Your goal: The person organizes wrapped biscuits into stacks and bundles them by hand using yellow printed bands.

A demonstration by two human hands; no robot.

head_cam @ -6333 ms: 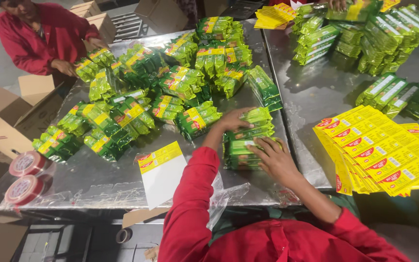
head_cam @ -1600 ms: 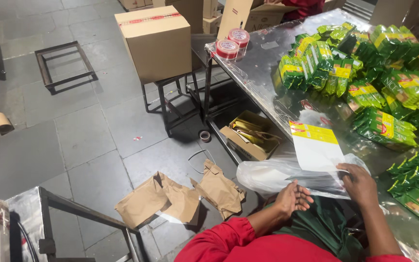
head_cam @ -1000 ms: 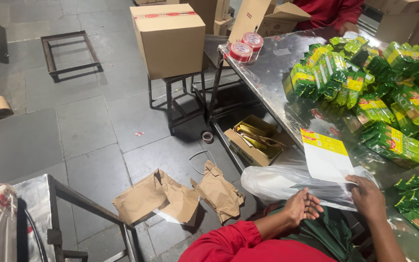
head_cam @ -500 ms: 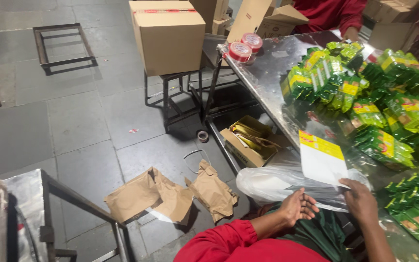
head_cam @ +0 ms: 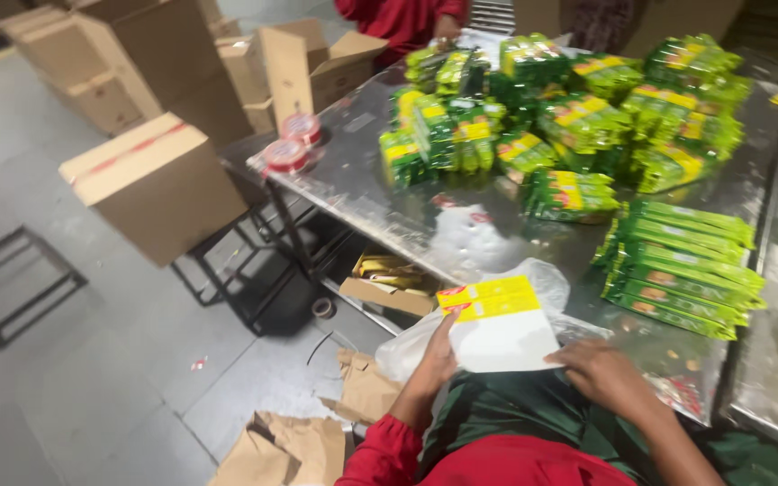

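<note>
Steel table (head_cam: 380, 193) (green packets (head_cam: 578, 126) heaped), grey tiled floor (head_cam: 92, 378).

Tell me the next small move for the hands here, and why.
Probably spread the mouth of the white and yellow bag open. Both the left hand and right hand grip its near edge, it looks flat and empty, and the stack of green packets lies loose beside it.

Red long sleeve, bare hands, dark green apron
</note>
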